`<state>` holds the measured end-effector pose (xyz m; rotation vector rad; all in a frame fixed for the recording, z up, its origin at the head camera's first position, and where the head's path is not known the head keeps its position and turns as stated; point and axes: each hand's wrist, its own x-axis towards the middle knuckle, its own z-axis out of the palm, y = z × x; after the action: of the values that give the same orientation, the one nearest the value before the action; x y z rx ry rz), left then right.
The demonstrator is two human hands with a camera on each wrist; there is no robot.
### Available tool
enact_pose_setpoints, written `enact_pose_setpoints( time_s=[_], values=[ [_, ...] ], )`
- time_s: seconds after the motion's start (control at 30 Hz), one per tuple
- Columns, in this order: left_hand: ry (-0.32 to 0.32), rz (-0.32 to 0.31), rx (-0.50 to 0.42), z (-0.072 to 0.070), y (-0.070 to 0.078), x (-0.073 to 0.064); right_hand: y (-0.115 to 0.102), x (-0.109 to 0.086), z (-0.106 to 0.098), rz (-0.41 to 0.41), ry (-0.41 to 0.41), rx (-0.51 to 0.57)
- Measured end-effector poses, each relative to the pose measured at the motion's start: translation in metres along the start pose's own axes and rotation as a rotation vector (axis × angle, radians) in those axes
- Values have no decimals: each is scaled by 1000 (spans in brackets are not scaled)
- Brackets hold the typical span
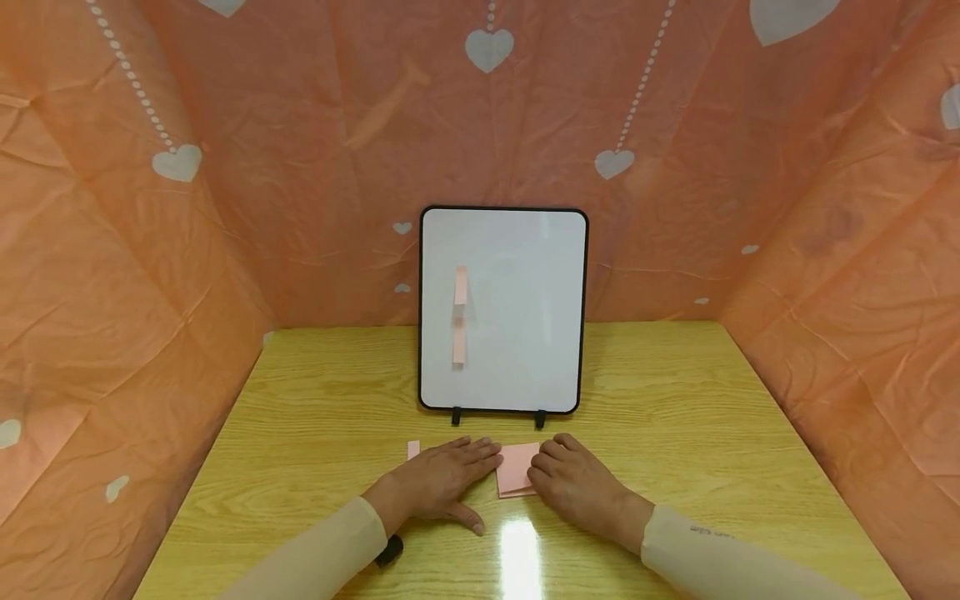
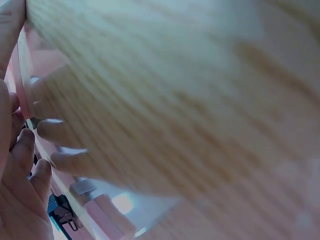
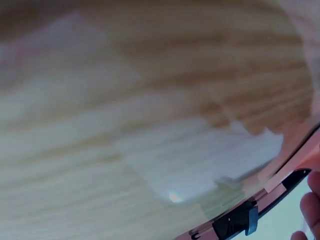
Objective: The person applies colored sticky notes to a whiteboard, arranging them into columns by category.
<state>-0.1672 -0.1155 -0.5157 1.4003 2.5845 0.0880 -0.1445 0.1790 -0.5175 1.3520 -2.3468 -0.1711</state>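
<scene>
A pink sticky note pad lies on the wooden table between the two hands. My left hand is spread flat, palm down, its fingertips at the pad's left edge and its thumb pointing toward me. At the right edge, my right hand has curled fingers pinching the top note, whose lower edge sits slightly apart from the pad beneath. A narrow pink strip shows just behind the left hand, partly covered by it. In the left wrist view, the left fingers appear at the left border; the right wrist view catches only right fingertips.
Behind the hands a black-framed whiteboard stands upright on small black feet. Two pink strips, an upper strip and a lower strip, hang on its left side. Orange cloth with pale hearts surrounds the table.
</scene>
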Motion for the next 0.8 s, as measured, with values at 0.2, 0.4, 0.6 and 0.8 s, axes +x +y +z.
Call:
enact_pose_setpoints(
  time_s=[0.2, 0.4, 0.6, 0.8],
  values=[
    [-6, -3, -17, 0, -1, 1, 3, 1, 1, 1, 25, 17],
    [-8, 3, -36, 1, -2, 2, 7, 5, 7, -20, 67, 40],
    [1, 9, -29, 2, -2, 1, 10, 7, 8, -28, 72, 3],
    [1, 7, -32, 2, -2, 1, 11, 10, 11, 16, 57, 1]
  ],
)
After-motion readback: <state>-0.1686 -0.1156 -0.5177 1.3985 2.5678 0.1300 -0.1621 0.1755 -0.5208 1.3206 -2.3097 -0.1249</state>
